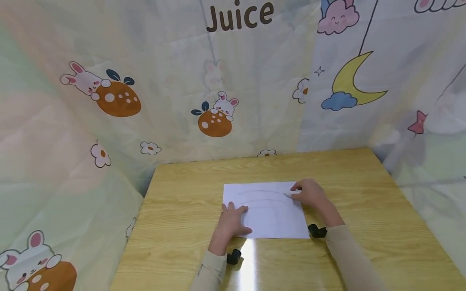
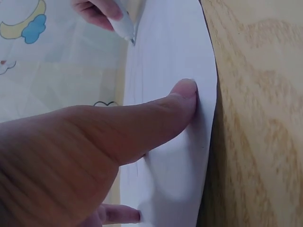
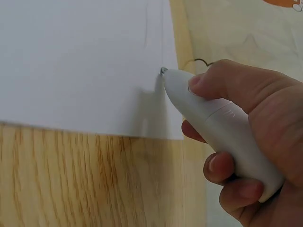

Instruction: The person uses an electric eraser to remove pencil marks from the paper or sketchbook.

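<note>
Foremost, pale sleeves (image 1: 214,268) end at my wrists, a small black device (image 1: 234,257) beside each. Beyond them, my left hand (image 1: 231,222) rests with thumb and fingers spread wide over the left part of a white paper sheet (image 1: 274,220), presumably to stop it sliding. Near its far right corner, my right hand (image 1: 311,195) grips a white pen-shaped tool (image 3: 232,135), fingers close behind the tip, probably for finer control. The tool has a smooth, stout, tapering body, a seam around the barrel and a small metal point at or just above the paper; contact cannot be told. The sheet lies lengthwise across the wood-grain table (image 1: 182,202), its far half bearing faint, shallow arcs (image 1: 260,191). Past the table's far edge hangs a pastel backdrop (image 1: 164,52) printed with rabbits, a yellow moon (image 1: 344,81) and "Juice".
</note>
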A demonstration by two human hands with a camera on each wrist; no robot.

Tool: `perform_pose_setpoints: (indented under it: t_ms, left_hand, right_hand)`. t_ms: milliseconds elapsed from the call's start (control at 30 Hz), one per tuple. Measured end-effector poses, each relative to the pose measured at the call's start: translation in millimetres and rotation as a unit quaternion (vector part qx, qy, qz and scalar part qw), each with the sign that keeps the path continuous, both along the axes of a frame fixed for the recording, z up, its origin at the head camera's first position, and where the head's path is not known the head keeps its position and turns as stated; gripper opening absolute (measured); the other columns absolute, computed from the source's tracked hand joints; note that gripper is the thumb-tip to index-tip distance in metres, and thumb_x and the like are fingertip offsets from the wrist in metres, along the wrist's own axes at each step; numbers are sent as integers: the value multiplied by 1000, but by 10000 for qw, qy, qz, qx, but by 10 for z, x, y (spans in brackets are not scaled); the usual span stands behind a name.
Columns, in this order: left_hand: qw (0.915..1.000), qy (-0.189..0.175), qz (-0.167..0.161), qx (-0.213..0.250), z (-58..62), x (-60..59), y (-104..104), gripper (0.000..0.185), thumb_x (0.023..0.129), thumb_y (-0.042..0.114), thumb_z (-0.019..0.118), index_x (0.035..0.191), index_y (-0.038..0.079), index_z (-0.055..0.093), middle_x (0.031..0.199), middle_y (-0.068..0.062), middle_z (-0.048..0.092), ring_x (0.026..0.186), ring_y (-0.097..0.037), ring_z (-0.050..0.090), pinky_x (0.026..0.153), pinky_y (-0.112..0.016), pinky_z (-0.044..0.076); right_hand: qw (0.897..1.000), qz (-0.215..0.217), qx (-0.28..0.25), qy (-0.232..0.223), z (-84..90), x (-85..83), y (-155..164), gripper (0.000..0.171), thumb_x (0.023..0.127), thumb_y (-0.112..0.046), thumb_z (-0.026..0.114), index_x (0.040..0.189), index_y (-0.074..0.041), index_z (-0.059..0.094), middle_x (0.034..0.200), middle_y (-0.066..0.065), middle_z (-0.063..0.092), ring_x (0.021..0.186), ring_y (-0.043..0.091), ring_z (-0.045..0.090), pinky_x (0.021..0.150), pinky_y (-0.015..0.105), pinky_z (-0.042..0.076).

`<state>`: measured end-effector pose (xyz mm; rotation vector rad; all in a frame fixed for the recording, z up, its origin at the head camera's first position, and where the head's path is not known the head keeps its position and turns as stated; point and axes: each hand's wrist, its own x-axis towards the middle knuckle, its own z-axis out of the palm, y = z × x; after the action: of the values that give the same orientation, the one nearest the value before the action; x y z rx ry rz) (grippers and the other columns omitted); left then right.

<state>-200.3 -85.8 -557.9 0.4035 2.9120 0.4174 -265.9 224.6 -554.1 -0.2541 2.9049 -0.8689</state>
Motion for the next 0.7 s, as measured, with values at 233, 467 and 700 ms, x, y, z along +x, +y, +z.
perform_pose_setpoints:
  t_ms: [233,467,700]
  left_hand:
    - [10000,-68,-18,29,-25,-45,18,74,65,45,88,129,19,63,149,-28,31,126,-65,26,94,-62,43]
    - [9999,-40,-25,-96,-11,-105,46,74,64,46,89,127,18,63,146,-28,36,126,-64,28,97,-65,38]
    - [9996,-217,48,-165,-10,-110,43,75,61,45,90,125,18,62,144,-27,37,124,-67,28,93,-65,41]
  right_hand:
    - [9998,193,-18,-31,8,-64,-19,24,83,-25,75,101,-10,76,104,10,70,97,27,63,84,47,51]
    - [9998,-46,113,-129,49,-77,-30,23,83,-24,76,101,-10,76,105,10,70,95,27,63,82,48,51]
    - [9998,-97,-121,-143,-43,-77,-43,23,83,-24,76,102,-10,76,106,11,69,99,29,62,86,49,50]
